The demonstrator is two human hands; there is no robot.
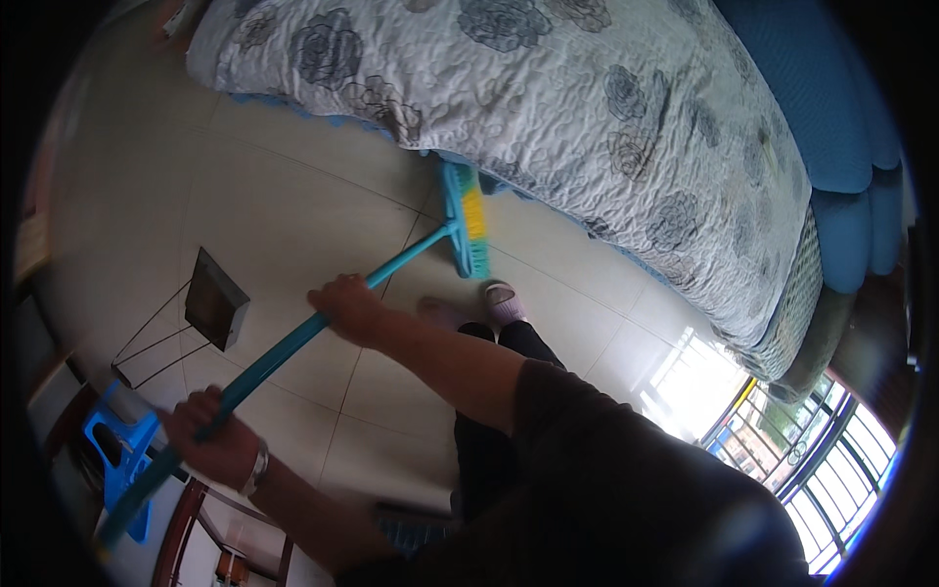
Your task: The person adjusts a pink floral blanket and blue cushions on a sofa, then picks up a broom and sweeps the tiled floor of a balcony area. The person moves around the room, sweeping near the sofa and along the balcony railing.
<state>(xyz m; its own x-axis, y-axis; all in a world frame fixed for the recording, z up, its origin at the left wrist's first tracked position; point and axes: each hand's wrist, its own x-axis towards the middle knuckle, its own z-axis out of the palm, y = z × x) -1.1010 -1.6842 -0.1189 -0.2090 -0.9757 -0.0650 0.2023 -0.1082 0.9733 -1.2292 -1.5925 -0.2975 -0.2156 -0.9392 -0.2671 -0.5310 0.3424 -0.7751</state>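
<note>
A teal broom (pixel 399 262) slants across the floor, gripped in both of my hands. Closed round the middle of its handle is my right hand (pixel 350 309). My left hand (pixel 217 440), with a band on the wrist, is wrapped round the handle nearer its upper end. The broom's head (pixel 454 217), with yellow and green bristles (pixel 474 217), lies on the tiles at the edge of a bed (pixel 548 108). The bed's hanging cover meets the far end of the head, and whether any of it reaches underneath is hard to see.
A dark dustpan (pixel 217 301) with a long wire handle is on the floor to the left. Behind it is a blue plastic stool (pixel 125 455). My slippered foot (pixel 505 303) is close to the bristles. At lower right, a barred window (pixel 782 430) lets in bright light.
</note>
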